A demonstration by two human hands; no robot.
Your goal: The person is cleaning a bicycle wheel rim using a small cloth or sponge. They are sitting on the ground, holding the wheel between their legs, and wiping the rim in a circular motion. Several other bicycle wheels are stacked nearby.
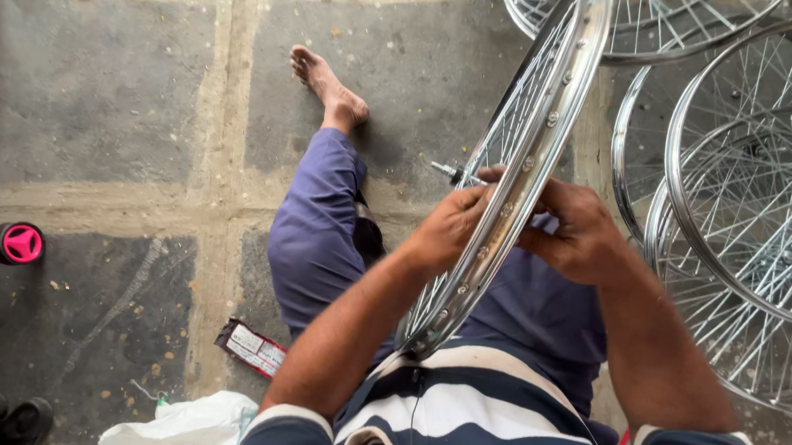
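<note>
- Wheel rim [525,157], silver and spoked, stands on edge between the person's knees, its lower end against the striped shirt [456,416] and its upper end leaning away towards the far wall.
- Left hand [450,225] is closed around the rim's left side, fingers curled over the metal near the spokes.
- Right hand [580,233] grips the rim from the right, fingertips pinched at the inner edge; what they pinch is too small to tell.
- Axle [447,171] pokes out to the left of the hub, just above the left hand.
- Small wrapper [251,348] lies on the floor [96,86] beside the bent leg in blue trousers.
- Pink wheel cap [19,243] sits at the left edge.
- More spoked wheels [755,213] are stacked on the right, near the right arm.
- Bare foot [329,85] rests on the concrete farther off.
</note>
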